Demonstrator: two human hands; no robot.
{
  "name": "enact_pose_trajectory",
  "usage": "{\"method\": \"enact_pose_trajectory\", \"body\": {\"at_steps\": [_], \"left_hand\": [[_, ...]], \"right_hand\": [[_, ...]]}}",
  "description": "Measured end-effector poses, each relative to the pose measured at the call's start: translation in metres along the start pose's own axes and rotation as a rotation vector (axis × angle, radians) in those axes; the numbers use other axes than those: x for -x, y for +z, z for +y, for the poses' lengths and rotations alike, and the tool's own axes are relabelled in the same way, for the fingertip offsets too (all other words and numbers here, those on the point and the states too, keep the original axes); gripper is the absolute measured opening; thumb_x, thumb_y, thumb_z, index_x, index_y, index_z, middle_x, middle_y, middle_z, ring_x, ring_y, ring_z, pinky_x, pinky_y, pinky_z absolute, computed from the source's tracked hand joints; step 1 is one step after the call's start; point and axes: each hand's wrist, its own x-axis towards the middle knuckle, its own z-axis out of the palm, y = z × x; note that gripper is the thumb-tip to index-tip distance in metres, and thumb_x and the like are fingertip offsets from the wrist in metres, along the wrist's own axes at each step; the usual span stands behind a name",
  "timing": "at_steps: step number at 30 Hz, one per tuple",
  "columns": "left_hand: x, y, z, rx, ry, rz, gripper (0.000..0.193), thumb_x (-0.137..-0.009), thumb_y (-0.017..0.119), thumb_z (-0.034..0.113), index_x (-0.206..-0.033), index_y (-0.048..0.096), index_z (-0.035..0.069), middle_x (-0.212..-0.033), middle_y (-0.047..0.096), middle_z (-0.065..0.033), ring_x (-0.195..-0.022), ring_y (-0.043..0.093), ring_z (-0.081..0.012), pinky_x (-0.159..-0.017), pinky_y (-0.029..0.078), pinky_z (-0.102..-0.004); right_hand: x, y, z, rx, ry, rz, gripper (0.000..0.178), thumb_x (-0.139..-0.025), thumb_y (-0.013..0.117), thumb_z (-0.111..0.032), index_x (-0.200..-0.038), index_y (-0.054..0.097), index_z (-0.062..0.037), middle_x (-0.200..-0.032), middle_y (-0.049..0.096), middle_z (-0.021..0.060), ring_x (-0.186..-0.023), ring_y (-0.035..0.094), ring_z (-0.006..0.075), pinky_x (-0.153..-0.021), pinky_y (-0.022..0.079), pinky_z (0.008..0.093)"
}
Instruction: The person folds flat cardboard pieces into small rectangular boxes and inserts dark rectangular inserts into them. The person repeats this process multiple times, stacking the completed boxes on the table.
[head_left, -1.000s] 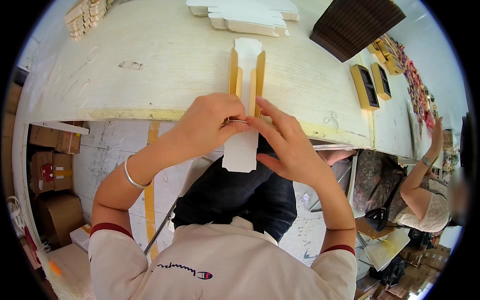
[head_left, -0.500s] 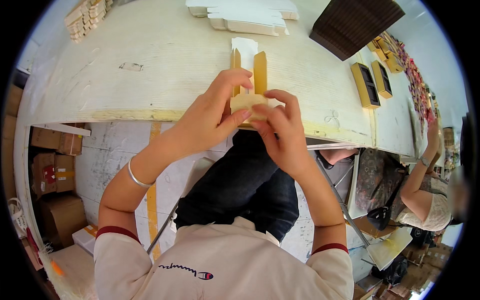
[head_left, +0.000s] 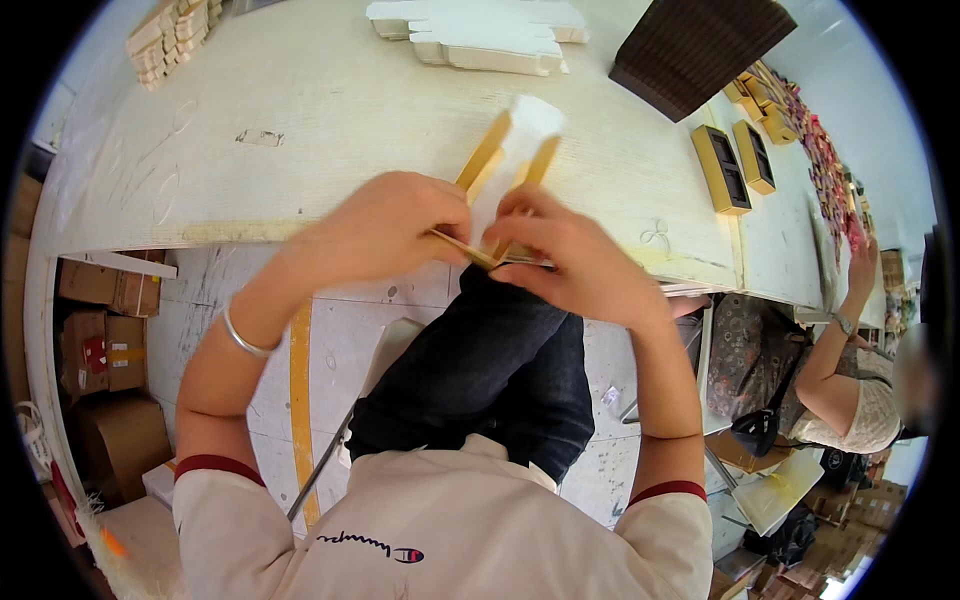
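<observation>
A partly folded gold cardboard box (head_left: pixel 484 158), white on its inside, lies tilted at the table's front edge. Two gold side walls stand up from it, and a white flap stretches away at the far end. My left hand (head_left: pixel 415 215) is closed on the near left part, fingers curled over its edge. On the near right part, my right hand (head_left: pixel 565 252) pinches the card between thumb and fingers. The near panel shows as a gold V-shaped edge between the two hands. Fingers cover much of the near end, and motion blurs it slightly.
On the pale table (head_left: pixel 330 170) sit a stack of flat white cartons (head_left: pixel 490 40), a dark brown stack (head_left: pixel 700 55) and gold boxes with black inserts (head_left: pixel 722 172). Cream pieces (head_left: pixel 172 42) are piled far left. A co-worker's hand (head_left: pixel 862 262) reaches over the table at right.
The box has turned, its far end swinging right, and its near end has come toward me. Both hands have moved to its near corners and closed on the card.
</observation>
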Motion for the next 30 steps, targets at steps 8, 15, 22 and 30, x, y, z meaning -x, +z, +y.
{"method": "enact_pose_trajectory", "body": {"at_steps": [8, 15, 22, 30], "left_hand": [[0.002, -0.009, 0.005, -0.709, 0.275, 0.506, 0.034, -0.065, 0.077, 0.018, -0.095, 0.064, 0.009, -0.104, 0.061, -0.0032, -0.098, 0.054, -0.0243, -0.091, 0.041, -0.0382], [0.020, 0.012, -0.002, -0.458, 0.195, 0.271, 0.027, -0.063, 0.075, 0.015, -0.088, 0.067, 0.010, -0.110, 0.061, -0.0011, -0.096, 0.054, -0.0231, -0.080, 0.047, -0.0331], [0.020, -0.001, -0.021, -0.138, 0.341, 0.226, 0.024, -0.057, 0.079, 0.012, -0.076, 0.065, 0.008, -0.111, 0.061, -0.0031, -0.099, 0.054, -0.0237, -0.085, 0.047, -0.0341], [0.018, 0.011, -0.017, 0.001, 0.179, 0.216, 0.020, -0.066, 0.078, 0.009, -0.080, 0.064, 0.005, -0.097, 0.061, -0.0058, -0.085, 0.057, -0.0230, -0.073, 0.048, -0.0324]], "right_hand": [[-0.001, 0.003, 0.026, 0.554, -0.133, 0.307, 0.010, -0.073, 0.069, -0.009, -0.076, 0.061, -0.0043, -0.068, 0.057, 0.0097, -0.068, 0.055, 0.0291, -0.064, 0.045, 0.0390], [0.010, -0.002, -0.018, 0.253, -0.216, 0.324, 0.043, -0.070, 0.065, 0.006, -0.112, 0.061, -0.0035, -0.090, 0.059, 0.0133, -0.078, 0.058, 0.0307, -0.066, 0.048, 0.0388], [0.005, -0.006, 0.011, 0.331, -0.154, 0.049, 0.034, -0.071, 0.073, -0.008, -0.104, 0.065, -0.0081, -0.100, 0.058, 0.0111, -0.092, 0.056, 0.0290, -0.080, 0.047, 0.0374], [0.000, -0.008, 0.009, 0.263, -0.166, 0.028, 0.026, -0.067, 0.078, -0.013, -0.089, 0.065, -0.0059, -0.090, 0.056, 0.0103, -0.086, 0.054, 0.0280, -0.075, 0.044, 0.0359]]}}
